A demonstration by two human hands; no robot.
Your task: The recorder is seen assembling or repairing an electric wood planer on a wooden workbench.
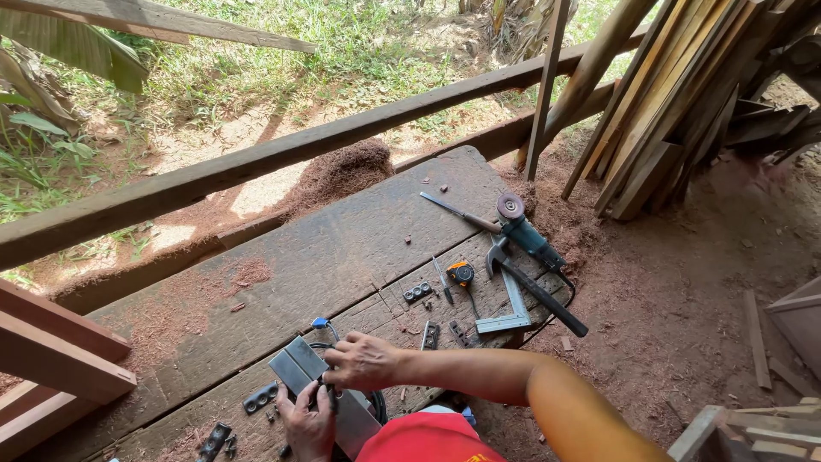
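A grey metal bar (301,366) is gripped by both hands (363,361) on the counter (342,248); black hinge plates (418,293) lie unfitted nearby.

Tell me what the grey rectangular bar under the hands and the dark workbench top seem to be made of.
The grey rectangular bar looks like metal, probably aluminium: smooth, flat faces with a dull sheen. The dark workbench top looks like weathered wood: visible plank seams, rough matte grain, reddish sawdust on it.

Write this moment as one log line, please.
left hand: grips grey metal piece | right hand: rests on it | wooden workbench: hammer, angle grinder, tape measure
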